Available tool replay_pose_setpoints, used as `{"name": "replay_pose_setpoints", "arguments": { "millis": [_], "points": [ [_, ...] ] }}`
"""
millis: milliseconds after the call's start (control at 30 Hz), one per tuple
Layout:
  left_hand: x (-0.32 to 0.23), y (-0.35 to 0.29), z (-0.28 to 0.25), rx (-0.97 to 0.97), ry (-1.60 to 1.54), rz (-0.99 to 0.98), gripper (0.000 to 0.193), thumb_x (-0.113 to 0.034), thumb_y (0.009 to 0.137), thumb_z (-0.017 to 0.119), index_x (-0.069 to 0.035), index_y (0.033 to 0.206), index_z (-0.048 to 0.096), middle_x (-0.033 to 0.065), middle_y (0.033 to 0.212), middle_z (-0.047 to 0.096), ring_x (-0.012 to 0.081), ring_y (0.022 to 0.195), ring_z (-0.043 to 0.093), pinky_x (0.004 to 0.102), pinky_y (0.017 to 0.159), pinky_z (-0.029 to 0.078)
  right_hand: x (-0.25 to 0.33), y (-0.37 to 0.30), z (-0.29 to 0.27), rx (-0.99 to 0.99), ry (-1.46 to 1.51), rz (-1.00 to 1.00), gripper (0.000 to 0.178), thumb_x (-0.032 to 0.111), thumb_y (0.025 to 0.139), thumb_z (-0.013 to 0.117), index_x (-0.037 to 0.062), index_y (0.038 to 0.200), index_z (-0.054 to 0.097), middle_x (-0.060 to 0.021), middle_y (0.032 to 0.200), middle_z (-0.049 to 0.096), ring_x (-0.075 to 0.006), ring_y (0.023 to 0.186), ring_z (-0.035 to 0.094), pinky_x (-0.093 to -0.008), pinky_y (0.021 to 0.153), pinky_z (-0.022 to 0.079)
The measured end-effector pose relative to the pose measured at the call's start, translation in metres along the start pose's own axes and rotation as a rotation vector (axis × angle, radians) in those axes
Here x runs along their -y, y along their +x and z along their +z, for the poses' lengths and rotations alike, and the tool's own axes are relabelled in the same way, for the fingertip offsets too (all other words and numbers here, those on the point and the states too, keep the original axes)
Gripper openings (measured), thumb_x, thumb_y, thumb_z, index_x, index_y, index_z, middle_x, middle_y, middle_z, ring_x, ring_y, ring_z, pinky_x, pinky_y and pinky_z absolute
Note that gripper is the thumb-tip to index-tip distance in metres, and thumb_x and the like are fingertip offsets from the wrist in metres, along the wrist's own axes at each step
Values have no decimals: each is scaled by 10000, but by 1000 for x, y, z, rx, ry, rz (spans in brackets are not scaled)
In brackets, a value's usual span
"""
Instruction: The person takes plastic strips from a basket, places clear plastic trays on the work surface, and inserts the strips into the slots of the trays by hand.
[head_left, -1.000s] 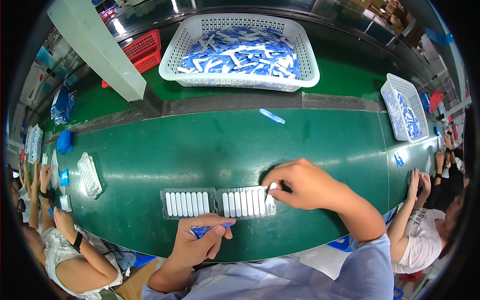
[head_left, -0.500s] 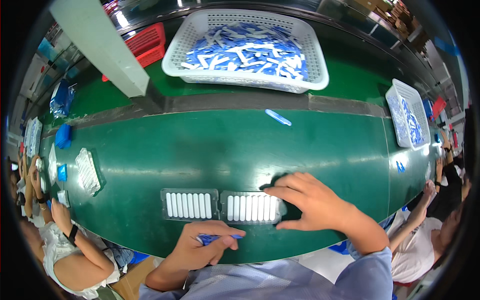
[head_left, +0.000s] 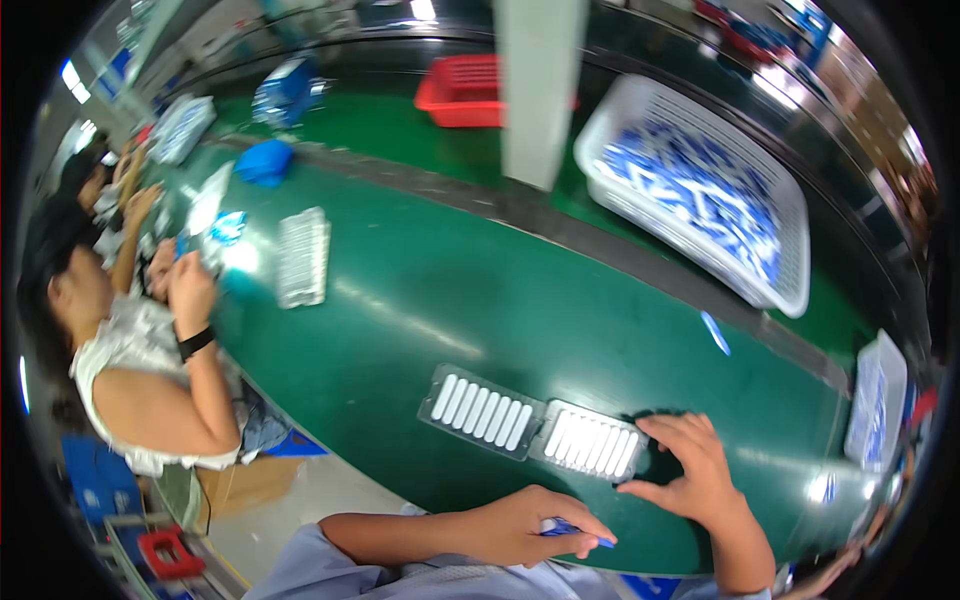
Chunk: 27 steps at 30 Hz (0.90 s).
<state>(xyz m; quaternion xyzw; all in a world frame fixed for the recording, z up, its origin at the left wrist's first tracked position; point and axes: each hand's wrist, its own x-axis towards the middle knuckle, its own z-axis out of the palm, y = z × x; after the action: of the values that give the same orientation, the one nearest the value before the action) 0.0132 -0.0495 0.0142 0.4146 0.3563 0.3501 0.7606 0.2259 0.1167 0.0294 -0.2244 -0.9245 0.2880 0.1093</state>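
Note:
On the green table in front of me lies an opened clear plastic case in two halves. Both the left half [head_left: 481,411] and the right half [head_left: 590,441] carry a row of several white slim sticks. My right hand [head_left: 695,465] is at the right end of the case. Its thumb and forefinger are spread around that end; whether they touch it I cannot tell. My left hand [head_left: 525,528], near the table's front edge, is closed on blue-and-white plastic sticks [head_left: 562,527], mostly hidden by the fingers.
A white basket [head_left: 625,205] full of blue and white pieces stands beyond a grey post [head_left: 541,90], with a red basket [head_left: 458,88] left of it. One blue stick [head_left: 715,333] lies right. Clear trays [head_left: 302,258] lie left, near a co-worker [head_left: 165,375].
The view has swung to the left, so the case and both hands appear farther right. The co-worker at the left shows more fully. My hands keep nearly the same poses.

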Motion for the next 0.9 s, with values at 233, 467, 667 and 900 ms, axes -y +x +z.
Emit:
{"name": "replay_pose_setpoints", "arguments": {
  "millis": [233,467,667,900],
  "points": [
    [-13,-3,-1,31,148,157,286,-236,1024,615,-15,1184,699,75,915,719,132,676,640,280,636,506,41,84,48,-39,26,-290,700,411,623,924,54,1170,674,-102,1145,694,-269,868,640,-368,807,451],
    [2,34,2,448,-91,-218,276,-219,954,717,-33,1158,734,40,852,715,81,510,503,224,426,355,84,169,98,1,38,-418,659,419,725,855,79,1242,630,-82,1205,649,-275,1034,617,-385,883,445],
    [30,47,-5,685,-254,-198,298,-215,940,743,-4,1149,727,40,846,703,45,513,502,216,429,358,114,214,118,104,-41,-475,646,467,749,828,88,1237,636,-72,1119,630,-266,989,604,-382,861,437],
    [35,45,-6,552,-331,-253,185,-216,970,695,-46,900,712,-27,524,520,44,398,406,241,362,299,156,282,139,117,56,-608,684,592,825,728,70,1255,622,-97,1050,610,-273,952,593,-374,845,429]
  ]
}}
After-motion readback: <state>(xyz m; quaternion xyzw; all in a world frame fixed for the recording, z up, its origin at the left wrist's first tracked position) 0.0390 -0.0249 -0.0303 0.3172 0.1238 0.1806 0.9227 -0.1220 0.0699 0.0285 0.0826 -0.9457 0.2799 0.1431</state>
